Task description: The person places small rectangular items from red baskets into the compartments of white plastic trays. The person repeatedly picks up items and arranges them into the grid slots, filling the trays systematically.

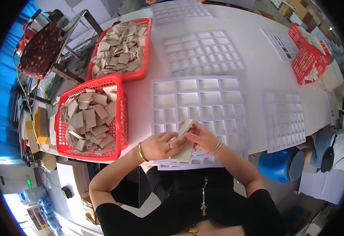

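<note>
Over the near edge of a white compartment tray (187, 111), both hands close around flat cream tiles (185, 153). One pale piece stands out upward between the fingers, and a broader one slants down below them. How many pieces there are I cannot tell. My left hand (158, 147), below a gold bangle, grips them from the left with its fingers across the front. My right hand (203, 137) pinches them from the right, thumb on top. Close to my left forearm stands a red basket (121, 118) heaped with grey-beige tiles (90, 118).
A second red basket (148, 49) of smaller tiles stands behind the first. More compartment trays lie at the table's far side (203, 51), back edge (182, 11) and right (285, 120). Red baskets (309, 63) sit far right. A blue drum (276, 165) stands beside the table.
</note>
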